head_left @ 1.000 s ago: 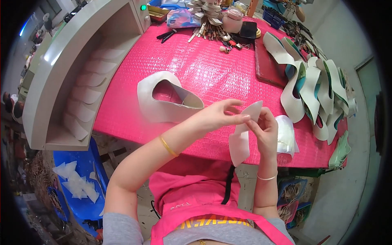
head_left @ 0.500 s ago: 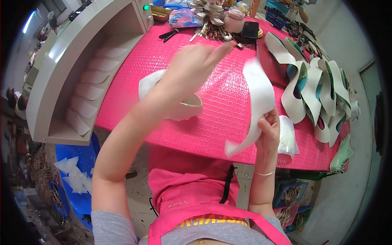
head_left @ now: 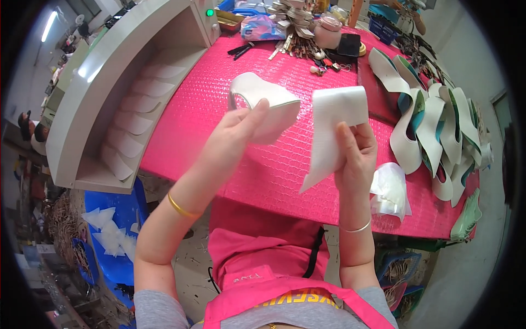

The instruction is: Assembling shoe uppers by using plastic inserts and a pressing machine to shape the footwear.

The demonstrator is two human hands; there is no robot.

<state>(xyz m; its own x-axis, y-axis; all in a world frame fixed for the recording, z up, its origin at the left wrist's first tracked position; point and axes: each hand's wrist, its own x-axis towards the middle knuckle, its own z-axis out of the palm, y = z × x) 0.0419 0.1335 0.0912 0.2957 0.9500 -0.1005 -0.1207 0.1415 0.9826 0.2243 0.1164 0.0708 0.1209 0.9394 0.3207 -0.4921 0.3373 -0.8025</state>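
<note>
Standing beside the pink table [head_left: 219,115], I noted the person's left hand [head_left: 235,134] closed on a white shoe upper [head_left: 268,104], thumb on its near side and the other fingers wrapped under it, the piece raised above the tabletop. The right hand [head_left: 356,153] held a white sheet [head_left: 331,129] upright just beside the upper, pinched between the thumb and the fingers, its lower corner hanging free toward the table edge. The two pieces were near each other but not touching.

A stack of clear, shiny pieces [head_left: 390,189] lay on the table just right of the right hand. Further right, a row of white uppers with teal lining [head_left: 433,126] overlapped one another along the table's right side. At the far end sat a blue-and-pink plastic bag [head_left: 262,26], a heap of small tools [head_left: 298,38], a pink pot [head_left: 329,30] and a flat black object [head_left: 349,45].

To the left stood a grey open-fronted unit [head_left: 109,82] with pale curved pieces laid in a line inside it. Below it, a blue bin [head_left: 118,214] held white scraps. A gold bangle [head_left: 179,207] circled the left wrist, a thin silver one [head_left: 355,227] the right.
</note>
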